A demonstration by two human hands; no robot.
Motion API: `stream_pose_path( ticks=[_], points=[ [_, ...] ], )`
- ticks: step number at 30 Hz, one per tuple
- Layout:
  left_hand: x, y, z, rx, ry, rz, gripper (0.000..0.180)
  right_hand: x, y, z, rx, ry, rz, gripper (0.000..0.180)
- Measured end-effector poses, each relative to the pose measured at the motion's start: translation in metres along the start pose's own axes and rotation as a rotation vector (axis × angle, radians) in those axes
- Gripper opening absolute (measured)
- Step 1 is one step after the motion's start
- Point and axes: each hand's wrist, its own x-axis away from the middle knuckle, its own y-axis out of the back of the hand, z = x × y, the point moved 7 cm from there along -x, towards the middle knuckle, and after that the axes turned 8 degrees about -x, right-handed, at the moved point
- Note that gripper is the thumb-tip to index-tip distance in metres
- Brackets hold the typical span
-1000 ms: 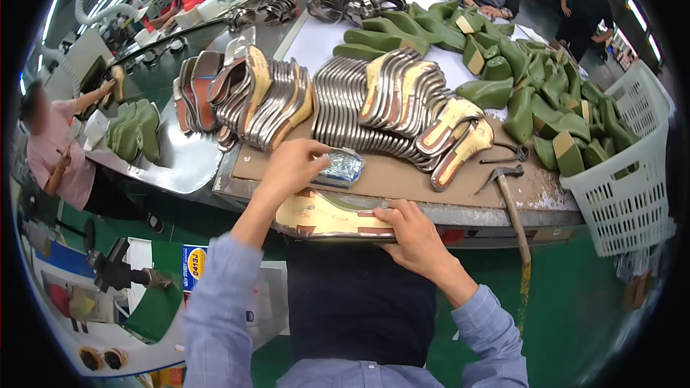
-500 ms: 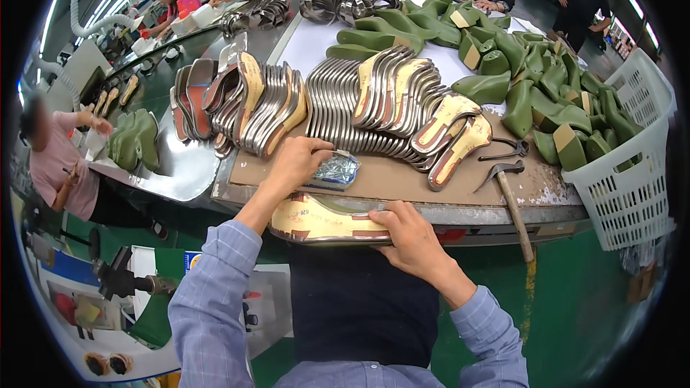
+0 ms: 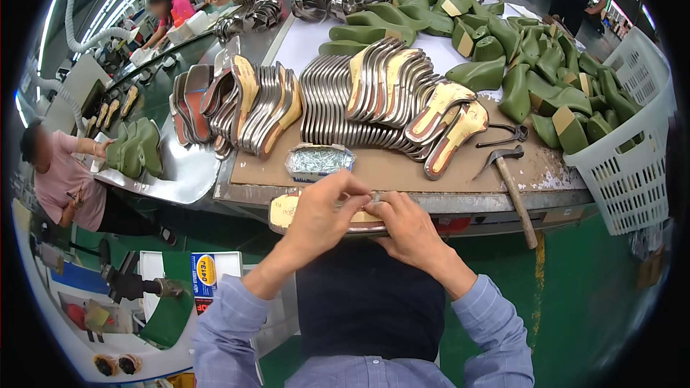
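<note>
My right hand (image 3: 411, 228) grips one end of a yellow-faced insole (image 3: 283, 210) at the table's front edge; in the earlier frame a green edge shows along its side. Fingertips pinched together, my left hand (image 3: 323, 214) is over the insole, right against the right hand's fingers. Something small and greyish shows at the fingertips, too small to make out. Just beyond the hands lies a small open box of nails (image 3: 320, 161), thin and silvery. Most of the insole's middle is hidden by my hands.
Rows of insoles (image 3: 330, 100) stand behind the nail box. To the right lie pincers (image 3: 509, 134) and a hammer (image 3: 516, 201), its handle past the table edge. Green shoe lasts (image 3: 550, 100) are heaped beside a white basket (image 3: 625, 187). A co-worker (image 3: 65, 172) stands at left.
My left hand has moved from the nail box back to the insole, beside my right hand. The right hand keeps its hold. The box now shows fully.
</note>
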Motion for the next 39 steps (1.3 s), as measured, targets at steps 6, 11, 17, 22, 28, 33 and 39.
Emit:
stream_pose_path(
  ticks=[6, 11, 17, 22, 28, 33, 39],
  points=[
    [0.006, -0.017, 0.017, 0.104, 0.157, 0.064, 0.013, 0.029, 0.039, -0.024, -0.049, -0.134, -0.168, 0.063],
    [-0.005, -0.025, 0.012, -0.011, 0.091, 0.252, 0.017, 0.113, 0.136, -0.100, 0.623, -0.472, -0.416, 0.057],
    [-0.003, -0.028, 0.023, 0.131, 0.197, 0.135, 0.013, 0.167, 0.158, -0.143, 0.705, -0.604, -0.200, 0.046],
    [-0.005, -0.025, 0.015, -0.022, 0.256, 0.157, 0.013, 0.180, 0.154, -0.125, -0.297, -0.820, -0.593, 0.041],
    [-0.004, -0.032, 0.009, -0.281, 0.181, 0.237, 0.013, 0.181, 0.108, -0.097, -0.539, -0.940, -0.528, 0.045],
    [-0.003, -0.031, 0.011, -0.323, 0.304, 0.280, 0.021, 0.181, 0.103, -0.091, -0.589, -0.942, -0.567, 0.049],
    [-0.004, -0.032, 0.004, -0.352, 0.257, 0.263, 0.020, 0.179, 0.102, -0.087, -0.468, -0.831, -0.523, 0.052]
  ],
)
